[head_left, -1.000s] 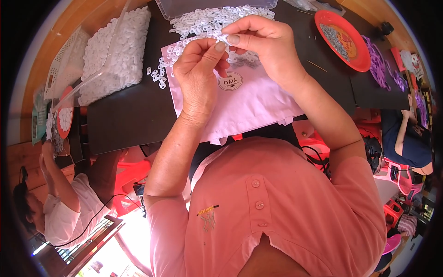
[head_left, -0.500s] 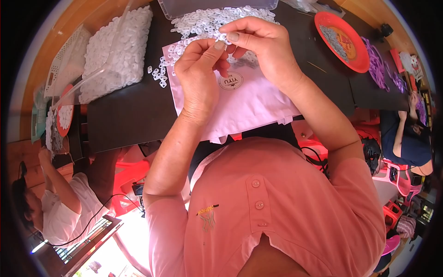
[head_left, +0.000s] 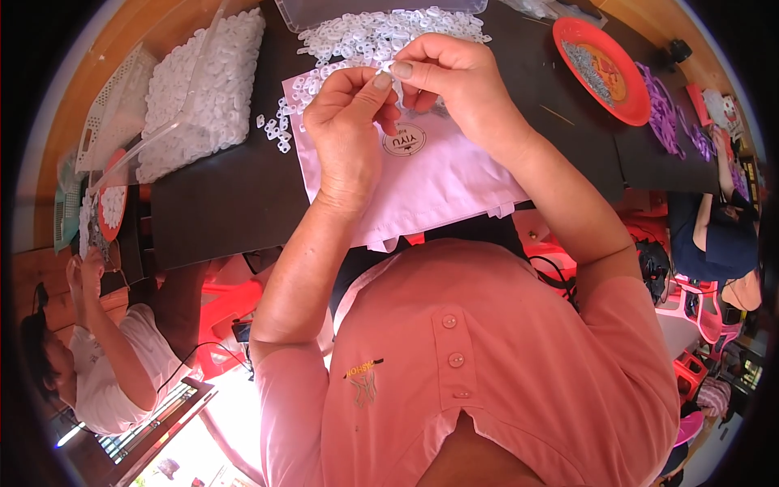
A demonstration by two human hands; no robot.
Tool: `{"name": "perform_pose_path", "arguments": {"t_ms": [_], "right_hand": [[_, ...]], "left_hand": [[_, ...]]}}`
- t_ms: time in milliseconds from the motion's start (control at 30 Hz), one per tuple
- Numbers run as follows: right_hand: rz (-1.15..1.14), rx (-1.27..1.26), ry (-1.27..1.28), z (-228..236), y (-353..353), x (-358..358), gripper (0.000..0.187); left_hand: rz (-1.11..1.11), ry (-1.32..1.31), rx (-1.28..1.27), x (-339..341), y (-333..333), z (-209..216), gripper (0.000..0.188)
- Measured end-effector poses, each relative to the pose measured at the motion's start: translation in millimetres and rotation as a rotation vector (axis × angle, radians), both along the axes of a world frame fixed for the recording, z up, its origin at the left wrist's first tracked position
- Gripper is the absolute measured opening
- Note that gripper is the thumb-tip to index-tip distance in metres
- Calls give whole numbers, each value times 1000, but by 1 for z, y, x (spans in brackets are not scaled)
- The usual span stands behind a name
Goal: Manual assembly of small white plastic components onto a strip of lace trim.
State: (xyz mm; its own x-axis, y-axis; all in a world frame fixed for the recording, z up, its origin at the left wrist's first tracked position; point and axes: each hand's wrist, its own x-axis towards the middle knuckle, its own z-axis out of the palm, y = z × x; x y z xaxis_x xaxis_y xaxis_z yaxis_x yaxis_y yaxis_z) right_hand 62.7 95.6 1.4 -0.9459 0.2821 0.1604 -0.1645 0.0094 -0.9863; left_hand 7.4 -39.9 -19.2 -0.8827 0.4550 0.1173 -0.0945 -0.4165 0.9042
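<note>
Over the far part of a pink cloth bag (head_left: 442, 183), my two hands meet fingertip to fingertip. My left hand (head_left: 347, 109) pinches a small white plastic piece (head_left: 386, 66) between thumb and forefinger. Against the same piece, my right hand (head_left: 458, 77) presses its thumb and forefinger, its other fingers curled below. The piece is mostly covered by fingertips, so its exact shape is hard to make out. Just beyond the hands spreads a pile of similar white pieces (head_left: 381, 34) with holes, some lying on the cloth. A few loose white pieces (head_left: 276, 130) lie left of it.
A large clear container of white pieces (head_left: 203, 89) stands at left on the dark table (head_left: 215, 215). To the right are a red plate (head_left: 634, 104) with small grey metal bits, a thin stick (head_left: 557, 116) and purple strips (head_left: 663, 122). Co-workers sit at both sides.
My right thumb and fingers have shifted slightly left and down onto the white piece. The left hand has barely moved. The left co-worker's hands have come together higher up.
</note>
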Motion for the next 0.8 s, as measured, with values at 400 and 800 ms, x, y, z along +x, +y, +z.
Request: {"name": "perform_pose_path", "arguments": {"t_ms": [400,800], "right_hand": [[13,109,-23,9,10,6,13],[-36,127,-45,7,11,6,17]], "left_hand": [[-38,-9,-15,1,-1,2,5],[-65,-37,-86,0,0,5,8]]}}
